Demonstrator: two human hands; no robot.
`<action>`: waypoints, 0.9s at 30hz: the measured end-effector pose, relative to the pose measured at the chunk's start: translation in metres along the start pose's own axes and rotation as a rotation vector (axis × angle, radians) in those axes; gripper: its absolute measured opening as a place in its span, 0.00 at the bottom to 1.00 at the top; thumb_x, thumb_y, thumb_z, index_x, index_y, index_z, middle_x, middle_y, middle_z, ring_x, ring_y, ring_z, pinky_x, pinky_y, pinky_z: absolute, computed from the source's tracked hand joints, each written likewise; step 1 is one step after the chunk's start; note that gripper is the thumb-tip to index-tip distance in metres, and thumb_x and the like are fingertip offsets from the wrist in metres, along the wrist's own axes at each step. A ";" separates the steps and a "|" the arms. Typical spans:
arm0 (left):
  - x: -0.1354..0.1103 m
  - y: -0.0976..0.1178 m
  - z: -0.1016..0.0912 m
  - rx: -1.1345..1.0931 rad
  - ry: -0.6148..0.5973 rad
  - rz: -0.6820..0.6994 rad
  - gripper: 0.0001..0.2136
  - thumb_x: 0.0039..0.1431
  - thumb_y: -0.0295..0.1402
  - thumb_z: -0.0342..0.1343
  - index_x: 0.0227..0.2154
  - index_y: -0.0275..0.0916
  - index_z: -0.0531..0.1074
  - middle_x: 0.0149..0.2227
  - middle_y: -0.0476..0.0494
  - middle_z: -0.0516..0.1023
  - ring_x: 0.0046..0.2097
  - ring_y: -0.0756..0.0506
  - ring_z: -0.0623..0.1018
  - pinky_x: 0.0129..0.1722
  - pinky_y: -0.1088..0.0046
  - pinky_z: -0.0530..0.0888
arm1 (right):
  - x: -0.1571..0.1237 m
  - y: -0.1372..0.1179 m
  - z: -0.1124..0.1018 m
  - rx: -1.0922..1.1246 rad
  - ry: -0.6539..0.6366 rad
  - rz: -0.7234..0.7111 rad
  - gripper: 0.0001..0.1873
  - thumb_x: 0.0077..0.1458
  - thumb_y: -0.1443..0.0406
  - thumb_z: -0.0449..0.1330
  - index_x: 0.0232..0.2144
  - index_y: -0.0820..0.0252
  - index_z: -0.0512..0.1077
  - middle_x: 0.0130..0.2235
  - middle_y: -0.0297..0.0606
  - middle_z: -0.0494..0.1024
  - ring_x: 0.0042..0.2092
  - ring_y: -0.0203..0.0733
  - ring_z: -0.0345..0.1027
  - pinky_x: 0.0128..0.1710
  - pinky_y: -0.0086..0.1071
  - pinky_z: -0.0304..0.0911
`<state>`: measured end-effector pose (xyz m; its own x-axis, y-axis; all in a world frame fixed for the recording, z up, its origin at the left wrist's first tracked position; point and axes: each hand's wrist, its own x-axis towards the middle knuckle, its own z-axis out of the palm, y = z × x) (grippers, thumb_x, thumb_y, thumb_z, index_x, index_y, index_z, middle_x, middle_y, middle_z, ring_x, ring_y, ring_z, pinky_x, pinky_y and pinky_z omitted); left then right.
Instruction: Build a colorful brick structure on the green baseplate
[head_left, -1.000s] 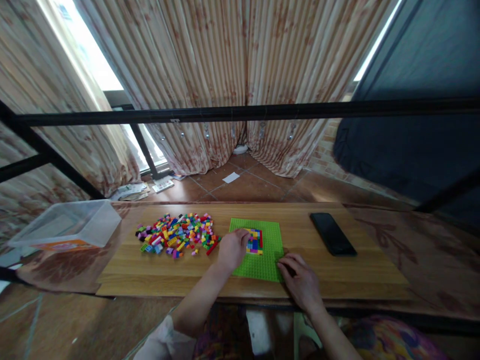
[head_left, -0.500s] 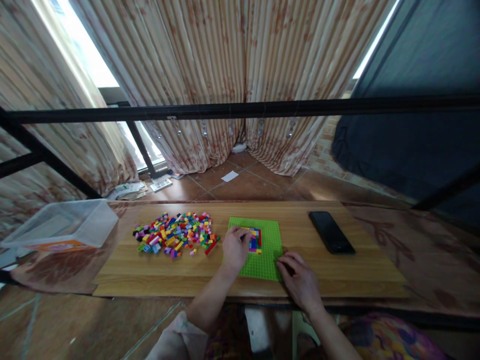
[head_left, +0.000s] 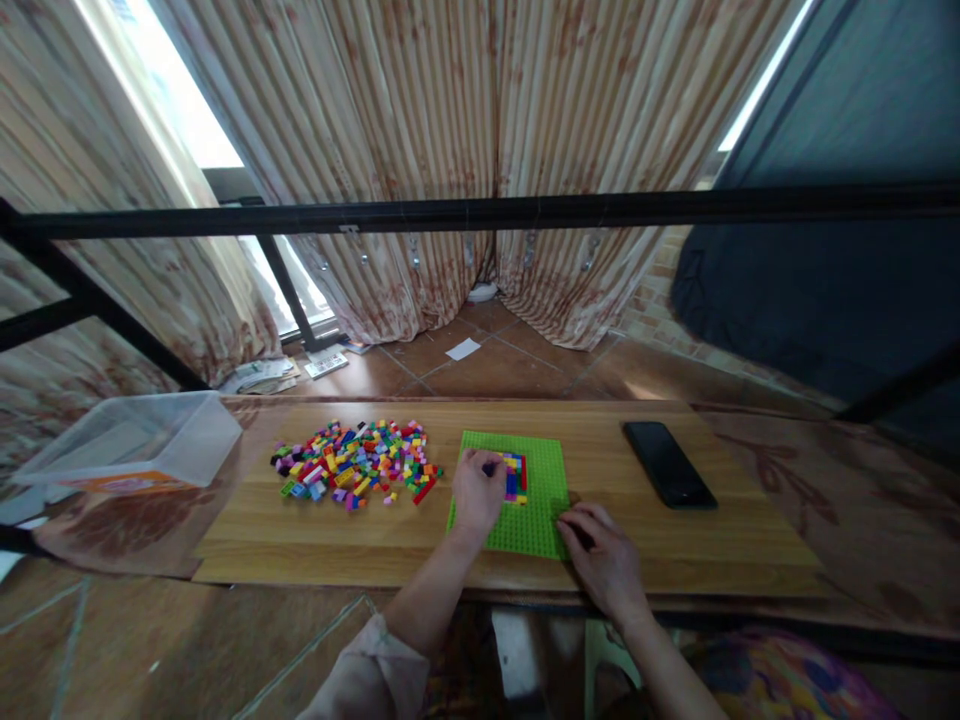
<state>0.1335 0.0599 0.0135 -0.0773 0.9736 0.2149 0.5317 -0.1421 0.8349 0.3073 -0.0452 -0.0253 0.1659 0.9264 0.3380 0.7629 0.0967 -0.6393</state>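
left hand [head_left: 478, 492] further onto green baseplate [head_left: 544, 492]

Daylight glares white through the window [head_left: 176, 105] at upper left; edges bend with wide-angle distortion, corners soft

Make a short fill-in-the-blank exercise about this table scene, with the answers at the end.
1. The left hand rests on the ____ baseplate, next to the built bricks.
2. The ____ phone lies right of the baseplate.
3. The loose bricks lie to the ____ of the baseplate.
4. The right hand touches the baseplate's near ____ corner.
Answers: green; black; left; right.
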 end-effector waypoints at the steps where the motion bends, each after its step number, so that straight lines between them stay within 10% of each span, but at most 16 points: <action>1: 0.001 0.000 0.000 0.002 0.004 -0.006 0.04 0.51 0.27 0.57 0.26 0.38 0.76 0.32 0.46 0.74 0.34 0.49 0.73 0.38 0.71 0.70 | 0.000 0.000 0.000 0.003 0.004 -0.002 0.14 0.59 0.55 0.53 0.33 0.55 0.76 0.40 0.41 0.75 0.40 0.43 0.70 0.35 0.33 0.66; 16: 0.006 0.000 -0.005 -0.026 -0.056 -0.020 0.04 0.50 0.26 0.57 0.25 0.38 0.76 0.29 0.48 0.75 0.33 0.49 0.74 0.38 0.72 0.70 | 0.001 0.001 0.000 0.009 0.010 -0.038 0.16 0.59 0.54 0.52 0.33 0.55 0.76 0.39 0.41 0.75 0.38 0.43 0.71 0.33 0.33 0.66; 27: -0.030 -0.032 -0.071 -0.125 -0.045 -0.002 0.09 0.58 0.33 0.50 0.31 0.38 0.76 0.30 0.46 0.77 0.32 0.49 0.74 0.34 0.75 0.70 | 0.000 0.002 0.000 0.006 0.004 -0.051 0.15 0.59 0.55 0.53 0.33 0.56 0.75 0.39 0.40 0.75 0.39 0.43 0.71 0.39 0.35 0.66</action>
<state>0.0592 0.0230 0.0164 -0.0393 0.9805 0.1925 0.4218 -0.1584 0.8928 0.3091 -0.0447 -0.0266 0.1292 0.9189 0.3728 0.7668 0.1458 -0.6251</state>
